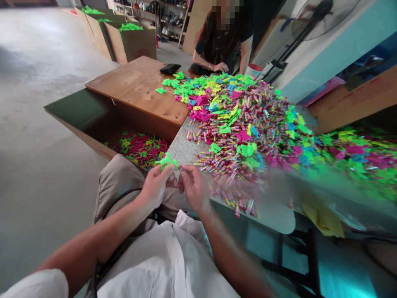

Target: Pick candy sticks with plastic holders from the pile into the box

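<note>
Between thumb and fingers, my left hand (158, 184) grips a bright green plastic piece (167, 160) with an irregular outline. My right hand (194, 186) is close beside it, its fingers pinched on a small tube with a red end (181, 168), which touches or nearly touches the green piece. Both hands are above my lap at the near edge of the table. To their right lies a heap of small tubes (223, 159) with pink, yellow and red parts. Mixed in and behind are flat plastic pieces (214, 87) in green, yellow, pink and blue.
An open carton (83, 140) at the left of the table holds many coloured pieces. A wooden board (133, 87) lies behind it. Across the table sits another person (223, 41), hand at the heap. Cartons of green pieces (130, 41) stand farther back; a fan (319, 12) is at right.
</note>
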{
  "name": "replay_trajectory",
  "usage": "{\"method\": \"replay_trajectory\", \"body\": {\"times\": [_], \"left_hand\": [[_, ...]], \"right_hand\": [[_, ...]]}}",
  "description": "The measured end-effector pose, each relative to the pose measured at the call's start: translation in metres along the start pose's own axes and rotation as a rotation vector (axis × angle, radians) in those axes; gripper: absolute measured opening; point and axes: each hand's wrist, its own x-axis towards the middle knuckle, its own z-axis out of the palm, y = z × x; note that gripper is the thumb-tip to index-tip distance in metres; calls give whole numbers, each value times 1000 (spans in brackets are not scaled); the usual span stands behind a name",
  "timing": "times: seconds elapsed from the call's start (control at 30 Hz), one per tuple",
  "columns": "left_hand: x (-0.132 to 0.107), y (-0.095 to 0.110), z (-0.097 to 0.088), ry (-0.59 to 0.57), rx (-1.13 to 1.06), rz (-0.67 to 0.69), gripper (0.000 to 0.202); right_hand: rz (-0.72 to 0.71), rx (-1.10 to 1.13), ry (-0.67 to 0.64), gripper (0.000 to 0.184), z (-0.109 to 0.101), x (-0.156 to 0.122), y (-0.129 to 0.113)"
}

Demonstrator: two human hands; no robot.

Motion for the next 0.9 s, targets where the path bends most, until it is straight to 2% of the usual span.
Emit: {"method": "replay_trajectory", "body": {"times": [0.13, 0.23, 0.33, 0.43, 0.63, 0.8, 0.9], "left_hand": [[-5, 1, 3, 79, 57, 98, 37], [-9, 1, 5, 106, 152, 157, 40], [-10, -4, 5, 138, 159, 149, 42], [-9, -8, 5, 166, 72, 89, 43], [-8, -8, 4, 147, 135, 124, 40], [1, -17, -3, 134, 98, 85, 33], [10, -16, -11, 84, 92, 106, 29]], "right_hand": [[-49, -79, 24, 29, 6, -1, -4], [-31, -82, 26, 29, 10, -2, -6], [13, -40, 24, 30, 13, -2, -6], [61, 63, 11, 31, 15, -1, -6], [127, 178, 24, 33, 20, -1, -4], [138, 105, 29, 36, 14, 2, 3], [166, 25, -34, 34, 6, 3, -1]]}}
